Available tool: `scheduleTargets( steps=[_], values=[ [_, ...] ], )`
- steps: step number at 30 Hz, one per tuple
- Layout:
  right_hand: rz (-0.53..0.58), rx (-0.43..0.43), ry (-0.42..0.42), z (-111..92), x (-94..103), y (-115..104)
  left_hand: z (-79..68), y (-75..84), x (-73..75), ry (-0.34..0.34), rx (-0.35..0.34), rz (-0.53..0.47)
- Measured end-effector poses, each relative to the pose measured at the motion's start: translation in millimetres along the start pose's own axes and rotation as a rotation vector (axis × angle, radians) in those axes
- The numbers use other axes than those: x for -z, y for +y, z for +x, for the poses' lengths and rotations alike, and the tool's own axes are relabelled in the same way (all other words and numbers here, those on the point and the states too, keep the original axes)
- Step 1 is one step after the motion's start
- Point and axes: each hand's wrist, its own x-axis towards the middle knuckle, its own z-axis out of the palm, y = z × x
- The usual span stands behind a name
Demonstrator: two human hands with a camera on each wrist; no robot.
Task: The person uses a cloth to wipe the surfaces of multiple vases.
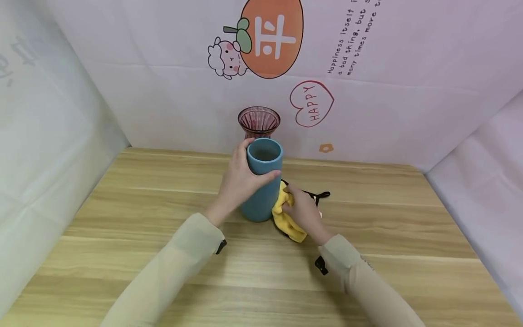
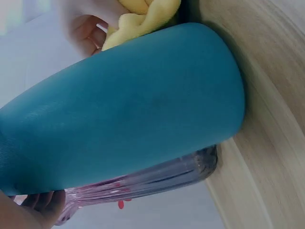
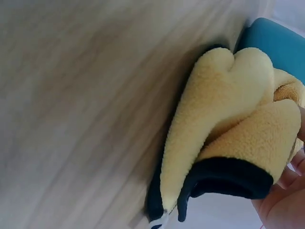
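Observation:
A tall blue vase (image 1: 261,195) stands upright on the wooden table, its round mouth facing up. My left hand (image 1: 243,175) grips it near the rim, thumb across the front and fingers round the far left side. Bunched in my right hand (image 1: 303,210) is a yellow cloth (image 1: 286,218) with black edging, held against the vase's lower right side. In the left wrist view the vase (image 2: 133,105) fills the middle, with the cloth (image 2: 147,21) touching its side. The right wrist view shows the cloth's folds (image 3: 228,105) close up.
Right behind the blue vase stands a pink ribbed glass vase (image 1: 259,120), mostly hidden by it. A white printed backdrop (image 1: 171,91) rises at the table's back edge. The wooden tabletop (image 1: 135,204) stretches out to both sides.

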Motion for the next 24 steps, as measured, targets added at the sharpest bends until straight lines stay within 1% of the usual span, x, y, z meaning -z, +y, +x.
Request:
scheduleTargets(
  steps=[4, 7, 10, 12, 15, 17, 20, 24],
  values=[
    [-0.010, 0.027, 0.039, 1, 7.1, -4, 2.4, -1.0, 1.4, -0.019, -0.007, -0.025],
    [0.013, 0.062, 0.095, 2, 16.2, -9, 5.5, -3.0, 4.6, -0.056, -0.001, -0.055],
    [0.052, 0.123, 0.181, 4, 28.3, -18, 9.3, -5.8, 8.9, -0.105, -0.003, -0.092],
    [0.101, 0.172, 0.242, 6, 36.9, -25, 11.4, -7.9, 11.4, -0.134, -0.008, -0.107],
    [0.165, 0.236, 0.328, 8, 49.4, -37, 13.7, -10.8, 13.9, -0.165, -0.023, -0.148],
    [0.208, 0.269, 0.370, 9, 57.0, -45, 14.3, -11.9, 15.2, -0.183, -0.033, -0.172],
    [0.244, 0.276, 0.393, 7, 66.4, -55, 14.8, -12.3, 16.7, -0.214, -0.045, -0.194],
    [0.262, 0.256, 0.364, 6, 69.0, -58, 15.5, -13.0, 18.0, -0.246, -0.048, -0.209]
  ],
)
